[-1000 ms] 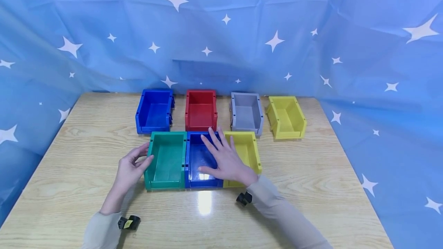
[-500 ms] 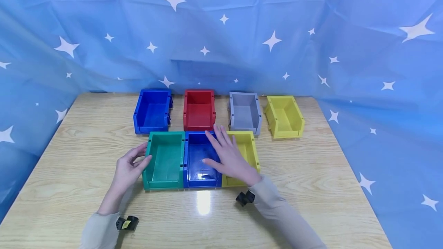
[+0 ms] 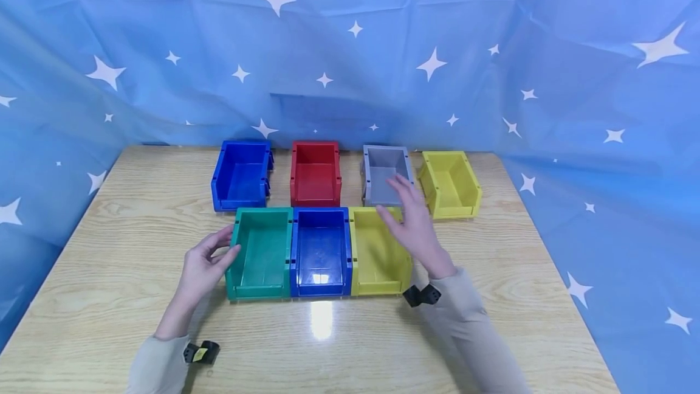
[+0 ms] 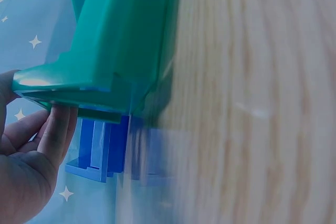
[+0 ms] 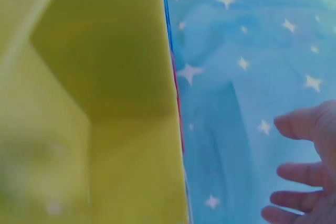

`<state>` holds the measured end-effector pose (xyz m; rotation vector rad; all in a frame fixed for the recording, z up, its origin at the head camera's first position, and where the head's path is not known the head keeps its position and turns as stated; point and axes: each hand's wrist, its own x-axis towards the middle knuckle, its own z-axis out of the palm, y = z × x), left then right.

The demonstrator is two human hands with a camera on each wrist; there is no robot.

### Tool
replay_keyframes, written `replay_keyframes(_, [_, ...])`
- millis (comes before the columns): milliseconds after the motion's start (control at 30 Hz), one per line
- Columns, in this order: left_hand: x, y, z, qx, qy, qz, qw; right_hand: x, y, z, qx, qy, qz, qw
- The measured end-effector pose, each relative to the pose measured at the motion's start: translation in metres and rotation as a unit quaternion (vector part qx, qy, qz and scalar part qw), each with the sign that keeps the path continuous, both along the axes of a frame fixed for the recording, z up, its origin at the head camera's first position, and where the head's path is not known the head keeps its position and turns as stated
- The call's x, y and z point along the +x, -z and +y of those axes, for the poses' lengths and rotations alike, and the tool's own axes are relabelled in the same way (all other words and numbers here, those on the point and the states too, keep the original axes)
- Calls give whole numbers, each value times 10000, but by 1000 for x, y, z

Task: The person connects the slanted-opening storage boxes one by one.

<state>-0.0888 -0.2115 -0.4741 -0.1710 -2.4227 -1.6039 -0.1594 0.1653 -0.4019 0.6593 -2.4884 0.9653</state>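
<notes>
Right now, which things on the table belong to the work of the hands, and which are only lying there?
Probably in the work:
green box, held by the left hand
front blue box
front yellow box, near the right hand

Apparently only lying there:
back blue box
red box
grey box
back yellow box

Room lies between the red bin (image 3: 315, 175) and grey bin (image 3: 381, 170), but the green bin (image 3: 264, 254) and front blue bin (image 3: 321, 248) touch.
</notes>
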Motion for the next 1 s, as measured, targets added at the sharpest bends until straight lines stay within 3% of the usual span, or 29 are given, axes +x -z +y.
replay_keyframes(467, [0,0,0,95,38,5,9999,-25,-3,57,-440,706,230,9963])
replay_keyframes(1000, [-4,-3,2,-10,39,-24,10000,-52,8,104,-446,1582,-325,9859])
